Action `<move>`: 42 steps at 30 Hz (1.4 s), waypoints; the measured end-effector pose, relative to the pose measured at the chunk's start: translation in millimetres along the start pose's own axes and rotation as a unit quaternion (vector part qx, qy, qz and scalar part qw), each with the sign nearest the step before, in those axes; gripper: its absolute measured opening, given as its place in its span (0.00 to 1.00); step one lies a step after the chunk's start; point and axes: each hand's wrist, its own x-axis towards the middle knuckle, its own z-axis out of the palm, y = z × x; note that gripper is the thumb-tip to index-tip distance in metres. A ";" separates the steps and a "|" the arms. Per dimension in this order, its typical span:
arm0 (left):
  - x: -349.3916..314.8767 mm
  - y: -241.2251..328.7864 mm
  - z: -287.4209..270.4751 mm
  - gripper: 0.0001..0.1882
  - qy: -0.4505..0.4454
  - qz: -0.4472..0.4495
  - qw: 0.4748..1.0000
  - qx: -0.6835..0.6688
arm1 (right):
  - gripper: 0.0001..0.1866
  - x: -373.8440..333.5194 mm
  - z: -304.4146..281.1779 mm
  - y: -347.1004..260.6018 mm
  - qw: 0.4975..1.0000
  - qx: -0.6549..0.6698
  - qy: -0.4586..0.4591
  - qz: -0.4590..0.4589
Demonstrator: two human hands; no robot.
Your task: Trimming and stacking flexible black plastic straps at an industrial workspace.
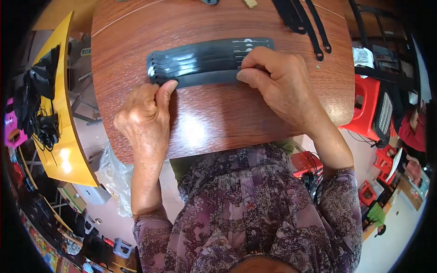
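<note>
Several flat, glossy black strips (205,62) lie side by side on the wooden table, edges close together or overlapping. Small holes show at their left ends and pale printed marks near their right ends. My left hand (145,113) is closed, thumb against curled fingers, at the left end of the strip nearest me. At that strip's other end, my right hand (277,75) pinches with thumb and forefinger and covers part of the marks. What lies exactly between the fingertips is partly hidden.
More black straps (306,27) with rounded, holed ends lie at the table's far right. A small tan block (249,3) sits at the far edge. Left stands a yellow table (68,136) with black cables and bags. Red stools (366,107) are on the right.
</note>
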 end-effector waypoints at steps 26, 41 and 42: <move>5.1 17.3 1.6 0.18 -0.030 0.017 0.995 0.098 | 0.05 -23.5 -16.5 39.9 0.984 0.115 0.047 0.127; 3.7 19.1 2.5 0.17 -0.043 0.002 0.994 0.103 | 0.32 -29.3 -18.1 38.6 0.987 0.072 0.061 0.131; 3.9 19.4 2.5 0.17 -0.043 0.006 0.993 0.106 | 0.32 -29.3 -17.6 38.8 0.987 0.071 0.062 0.131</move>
